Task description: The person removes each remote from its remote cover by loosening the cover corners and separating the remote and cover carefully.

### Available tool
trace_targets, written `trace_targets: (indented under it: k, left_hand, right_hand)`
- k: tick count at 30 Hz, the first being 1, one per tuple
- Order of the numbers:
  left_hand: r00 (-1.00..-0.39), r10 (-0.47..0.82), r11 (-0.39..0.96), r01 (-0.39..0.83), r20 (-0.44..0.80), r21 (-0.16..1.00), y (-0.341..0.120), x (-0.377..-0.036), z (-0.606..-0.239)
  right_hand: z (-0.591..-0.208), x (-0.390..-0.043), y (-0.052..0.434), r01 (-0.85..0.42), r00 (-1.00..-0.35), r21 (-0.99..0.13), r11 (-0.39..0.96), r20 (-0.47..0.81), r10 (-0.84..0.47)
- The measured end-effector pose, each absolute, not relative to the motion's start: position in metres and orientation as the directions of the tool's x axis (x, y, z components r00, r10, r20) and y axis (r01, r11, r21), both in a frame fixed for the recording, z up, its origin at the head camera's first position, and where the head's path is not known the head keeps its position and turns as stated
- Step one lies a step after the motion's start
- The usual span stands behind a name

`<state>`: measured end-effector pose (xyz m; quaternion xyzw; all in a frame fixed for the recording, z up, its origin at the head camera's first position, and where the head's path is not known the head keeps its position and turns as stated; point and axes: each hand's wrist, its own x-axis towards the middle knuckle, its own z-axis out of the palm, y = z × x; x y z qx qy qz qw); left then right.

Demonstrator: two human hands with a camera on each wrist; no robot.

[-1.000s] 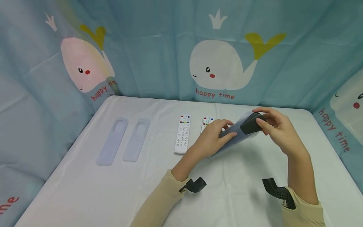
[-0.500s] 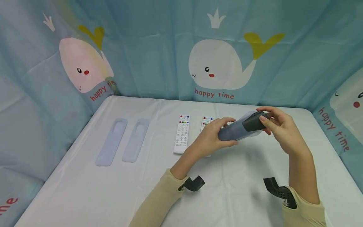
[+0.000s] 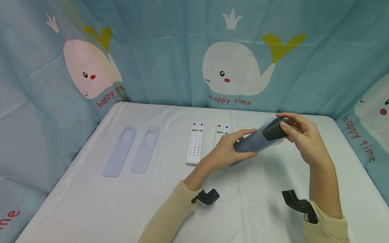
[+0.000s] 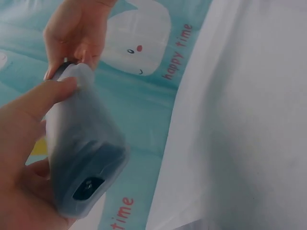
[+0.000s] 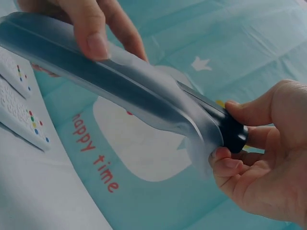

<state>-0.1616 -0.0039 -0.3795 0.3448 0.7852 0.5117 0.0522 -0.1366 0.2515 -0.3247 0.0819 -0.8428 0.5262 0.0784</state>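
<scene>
In the head view, a black remote control [image 3: 275, 129] sits inside a translucent silicone cover [image 3: 250, 142], tilted above the right part of the table. My left hand [image 3: 225, 151] grips the covered length, thumb on one side and fingers on the other. My right hand [image 3: 305, 138] pinches the bare black end. From the right wrist, the cover's loose lip [image 5: 199, 153] hangs open beside that black end [image 5: 232, 132], with right fingertips at its edge. The left wrist view shows the cover's closed end [image 4: 91, 182], with a small dark opening in it.
Two white remote controls [image 3: 195, 143] [image 3: 222, 131] lie on the white table [image 3: 182, 209], the second partly behind my left hand. Two flat translucent covers [image 3: 120, 152] [image 3: 146, 150] lie to the left. A blue whale-print curtain [image 3: 170, 67] stands behind the table.
The covered remote has turned about its length and shifted slightly right. My left hand has changed its grip around it, and my right hand has moved slightly right with the black end.
</scene>
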Motion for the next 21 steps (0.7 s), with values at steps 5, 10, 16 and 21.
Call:
trace_targets:
  k: [5, 10, 16, 21]
  left_hand:
    - [-0.795, 0.561, 0.151, 0.371, 0.229, 0.916, -0.0085, -0.163, -0.3781]
    - [-0.822, 0.528, 0.124, 0.325, 0.215, 0.937, -0.0091, -0.1645, -0.3773]
    - [-0.846, 0.498, 0.155, 0.302, 0.19, 0.94, -0.0065, -0.1644, -0.3754]
    - [-0.842, 0.51, 0.194, 0.312, 0.176, 0.93, -0.0062, -0.1633, -0.3731]
  right_hand:
    - [-0.324, -0.1356, 0.2525, -0.223, -0.973, -0.876, 0.428, 0.224, -0.05]
    - [-0.3239, -0.1365, 0.2512, -0.251, -0.967, -0.892, 0.376, 0.247, -0.06]
    - [-0.3249, -0.1377, 0.249, -0.28, -0.96, -0.908, 0.311, 0.273, -0.068]
    - [-0.3239, -0.1369, 0.2493, -0.253, -0.967, -0.887, 0.387, 0.248, -0.064]
